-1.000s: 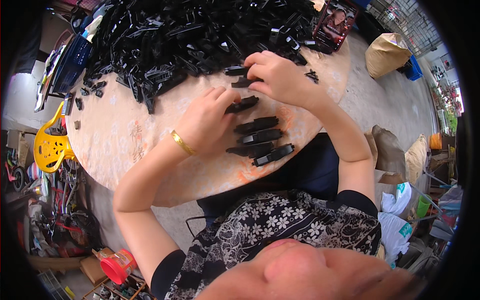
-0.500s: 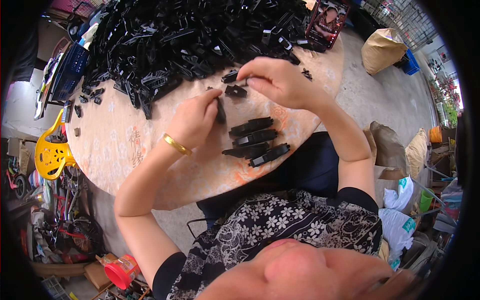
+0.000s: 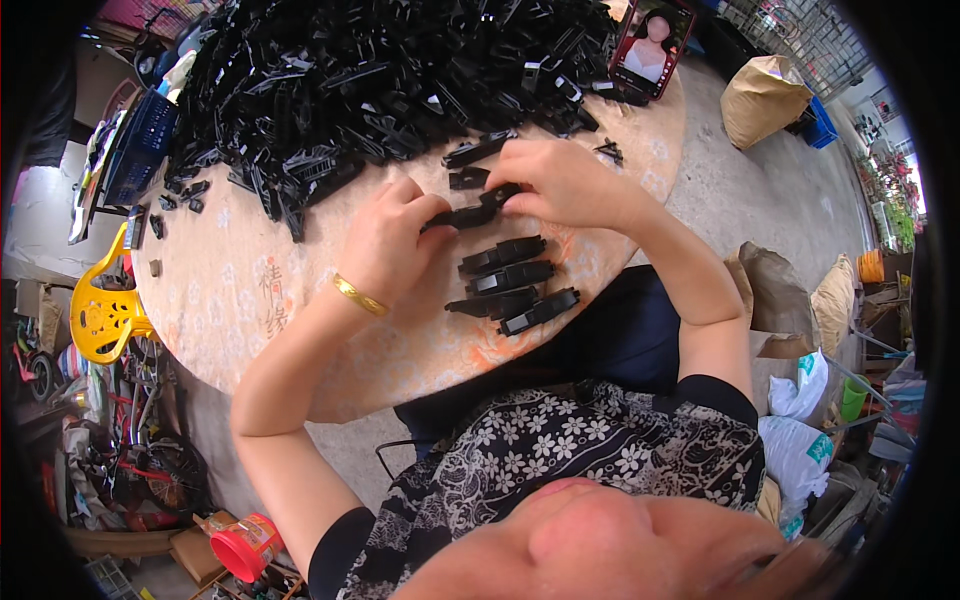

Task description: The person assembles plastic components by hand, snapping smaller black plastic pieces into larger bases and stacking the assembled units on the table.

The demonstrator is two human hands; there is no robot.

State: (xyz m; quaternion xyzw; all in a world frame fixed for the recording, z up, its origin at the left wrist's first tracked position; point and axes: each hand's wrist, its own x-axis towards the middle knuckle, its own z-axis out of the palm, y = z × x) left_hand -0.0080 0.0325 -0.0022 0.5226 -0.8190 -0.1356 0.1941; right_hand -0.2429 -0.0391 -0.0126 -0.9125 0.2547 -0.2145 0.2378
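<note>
Near the centre of the frame, a little above the middle, both hands meet over one black plastic clip (image 3: 470,213). The left hand (image 3: 385,245), with a gold bangle (image 3: 359,296) on its wrist, pinches the clip's left end between thumb and fingers (image 3: 432,207). The right hand (image 3: 565,182) closes its fingers over the clip's right end, so the piece is grasped from both sides just above the worktop (image 3: 250,300).

Directly below the hands lies a row of four finished black clips (image 3: 508,283), side by side and slightly slanted, on the round, pale patterned worktop. Just above the held clip sit two loose black parts (image 3: 470,165). A large heap of black plastic parts (image 3: 370,70) fills the upper part of the frame. A phone in a red case (image 3: 655,45) stands at the upper right edge of the worktop. A yellow plastic chair (image 3: 100,310) shows at the left edge.
</note>
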